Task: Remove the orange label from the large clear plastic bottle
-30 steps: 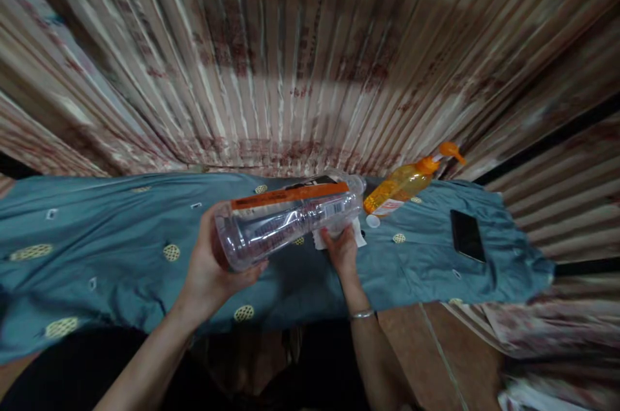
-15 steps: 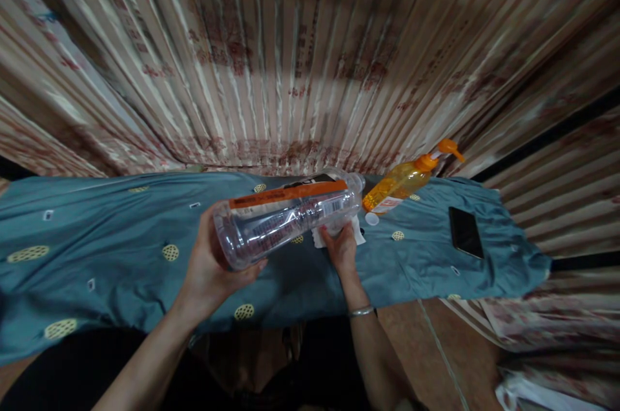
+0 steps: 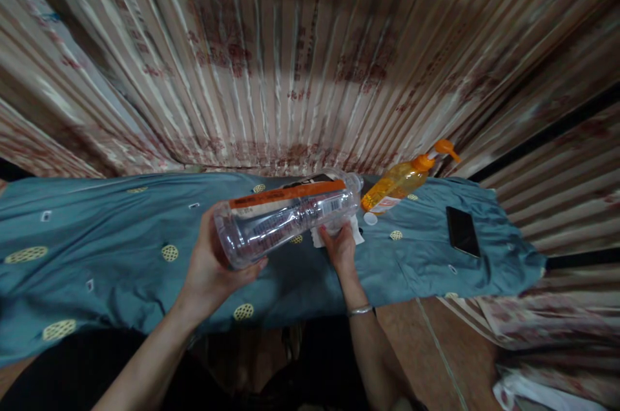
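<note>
Head view: striped, pleated curtain (image 3: pixel 300 55) across the whole back, hanging down to a long surface draped in teal cloth (image 3: pixel 106 249) with yellow round motifs. Above the middle of that cloth, held off it, a clear plastic bottle (image 3: pixel 285 217) with an orange band along its label. Long axis near level, running from lower left to upper right; base toward the camera and to the left, neck pointing away, to the right and slightly up, toward the curtain. Mouth uncapped, as far as can be told.

Left hand (image 3: pixel 210 272) cupped round the base end, thumb behind, fingers curled under the rim, clamped on the bottle. Right hand (image 3: pixel 341 249) below the neck end, fingers up against the bottle's underside and pressed on a white cloth or tissue (image 3: pixel 317 238) just under the shoulder; closed on the tissue or merely touching it, cannot tell. Silver bangle (image 3: pixel 361 311) on the right wrist.

Just right of the bottle's neck, an orange pump dispenser bottle (image 3: pixel 400 183), tilted, nozzle to the upper right. Small white cap (image 3: pixel 370 218) on the cloth beside its foot. Farther right, well apart, a dark phone (image 3: pixel 462 231) lying flat near the cloth's end.
</note>
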Demonstrator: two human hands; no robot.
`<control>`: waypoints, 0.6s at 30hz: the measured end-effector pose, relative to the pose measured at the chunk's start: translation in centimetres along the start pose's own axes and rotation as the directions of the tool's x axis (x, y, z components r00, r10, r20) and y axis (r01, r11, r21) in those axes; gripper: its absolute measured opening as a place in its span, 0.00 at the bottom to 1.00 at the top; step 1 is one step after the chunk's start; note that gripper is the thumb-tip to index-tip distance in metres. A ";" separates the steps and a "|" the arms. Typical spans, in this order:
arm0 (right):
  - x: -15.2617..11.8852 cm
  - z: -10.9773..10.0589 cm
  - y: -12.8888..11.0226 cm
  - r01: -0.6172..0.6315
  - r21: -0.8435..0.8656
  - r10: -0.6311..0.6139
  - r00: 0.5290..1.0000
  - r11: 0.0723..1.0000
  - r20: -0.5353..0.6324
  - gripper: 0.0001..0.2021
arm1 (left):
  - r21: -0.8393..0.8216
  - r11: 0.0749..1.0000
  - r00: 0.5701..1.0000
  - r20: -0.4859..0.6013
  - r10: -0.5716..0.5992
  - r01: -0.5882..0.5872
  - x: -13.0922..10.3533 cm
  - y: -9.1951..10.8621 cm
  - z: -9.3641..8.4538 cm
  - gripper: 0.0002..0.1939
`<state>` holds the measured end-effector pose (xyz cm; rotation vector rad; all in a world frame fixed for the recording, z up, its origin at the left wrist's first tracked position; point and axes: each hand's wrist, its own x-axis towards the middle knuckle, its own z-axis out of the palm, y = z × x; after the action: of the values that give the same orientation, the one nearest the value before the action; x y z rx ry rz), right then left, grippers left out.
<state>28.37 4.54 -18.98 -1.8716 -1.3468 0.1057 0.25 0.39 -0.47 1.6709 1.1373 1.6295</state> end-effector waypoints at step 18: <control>0.2 -1.3 -1.3 -0.112 0.111 0.109 0.994 0.988 0.032 0.36 | -0.067 0.997 0.999 0.050 -0.021 0.025 0.6 1.5 -0.1 0.54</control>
<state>28.10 4.12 -17.14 -1.8549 -1.2283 0.2584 0.36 0.14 1.16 1.6396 1.0618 1.5868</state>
